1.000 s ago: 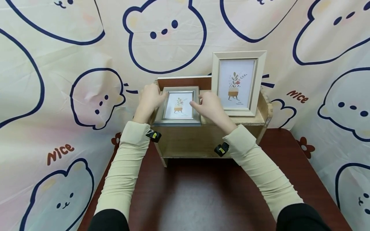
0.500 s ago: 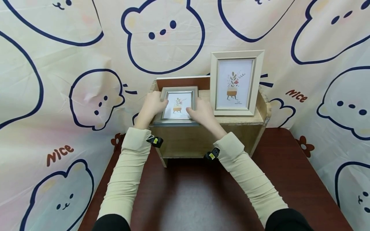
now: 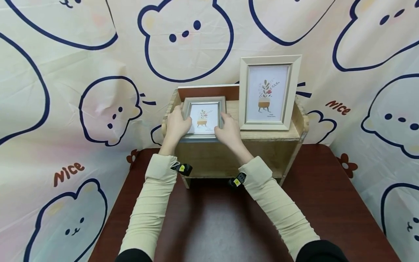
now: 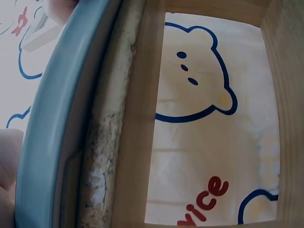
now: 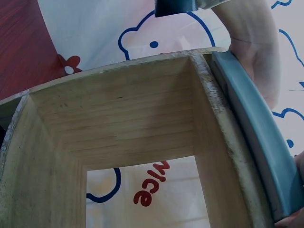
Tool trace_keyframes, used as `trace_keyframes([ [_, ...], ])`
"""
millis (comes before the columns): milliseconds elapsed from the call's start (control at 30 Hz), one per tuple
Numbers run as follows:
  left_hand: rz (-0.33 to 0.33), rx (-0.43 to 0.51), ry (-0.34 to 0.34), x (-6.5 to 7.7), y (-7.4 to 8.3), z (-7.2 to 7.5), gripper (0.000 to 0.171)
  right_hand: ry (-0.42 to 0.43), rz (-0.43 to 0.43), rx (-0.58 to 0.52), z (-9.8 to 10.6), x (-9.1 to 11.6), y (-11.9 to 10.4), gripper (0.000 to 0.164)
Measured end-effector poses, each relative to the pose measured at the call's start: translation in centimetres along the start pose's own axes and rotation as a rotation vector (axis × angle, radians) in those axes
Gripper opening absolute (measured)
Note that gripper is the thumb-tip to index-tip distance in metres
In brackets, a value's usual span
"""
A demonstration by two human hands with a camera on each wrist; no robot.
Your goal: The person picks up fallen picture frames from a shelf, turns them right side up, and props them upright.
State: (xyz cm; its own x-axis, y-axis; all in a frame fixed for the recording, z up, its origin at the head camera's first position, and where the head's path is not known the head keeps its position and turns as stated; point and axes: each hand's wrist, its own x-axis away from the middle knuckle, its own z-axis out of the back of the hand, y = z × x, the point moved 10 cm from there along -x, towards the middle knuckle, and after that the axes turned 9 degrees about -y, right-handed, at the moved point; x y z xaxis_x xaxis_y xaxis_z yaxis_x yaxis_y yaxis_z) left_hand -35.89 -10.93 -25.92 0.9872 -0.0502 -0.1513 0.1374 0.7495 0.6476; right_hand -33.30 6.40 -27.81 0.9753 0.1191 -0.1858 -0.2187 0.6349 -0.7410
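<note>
A small silver picture frame (image 3: 204,117) with a plant-pot print stands leaning back on the wooden shelf's upper board, at its left half. My left hand (image 3: 177,124) grips its left side, thumb on the front edge. On the opposite side my right hand (image 3: 229,133) holds the frame, thumb at the lower right; the fingers behind are partly hidden. In the left wrist view, the frame's bottom edge (image 4: 50,123) runs along the shelf's rough front edge (image 4: 102,156). The right wrist view shows that same lower edge of the frame (image 5: 256,133) with part of my left hand (image 5: 254,40) beyond.
A larger cream picture frame (image 3: 270,92) stands upright on the shelf's right half. The wooden shelf (image 3: 268,156) has an open lower compartment and sits at the back of a dark red-brown table (image 3: 222,225). Bear-print cloth (image 3: 98,153) hangs behind and at the sides.
My right hand has moved left and down onto the silver frame's right side. My left hand has slid down and slightly right along its left side. The cream frame has stayed put.
</note>
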Motion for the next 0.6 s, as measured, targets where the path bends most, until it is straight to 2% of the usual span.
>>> trace_keyframes([
  [200,0.007,0.085,0.053,0.6,0.0,0.2,0.053,0.088,0.022,-0.075,0.5,0.3,0.2,0.056],
  [367,-0.018,0.140,0.109,1.0,0.1,0.5,0.052,0.134,0.037,-0.132,0.5,0.6,0.3,0.057],
  [500,-0.051,0.194,0.167,1.5,0.0,0.8,0.048,0.197,0.095,-0.159,0.8,1.0,0.1,0.054],
  [600,-0.056,0.188,0.226,2.1,-0.1,1.2,0.045,0.249,0.154,-0.167,1.1,1.4,-0.3,0.053],
])
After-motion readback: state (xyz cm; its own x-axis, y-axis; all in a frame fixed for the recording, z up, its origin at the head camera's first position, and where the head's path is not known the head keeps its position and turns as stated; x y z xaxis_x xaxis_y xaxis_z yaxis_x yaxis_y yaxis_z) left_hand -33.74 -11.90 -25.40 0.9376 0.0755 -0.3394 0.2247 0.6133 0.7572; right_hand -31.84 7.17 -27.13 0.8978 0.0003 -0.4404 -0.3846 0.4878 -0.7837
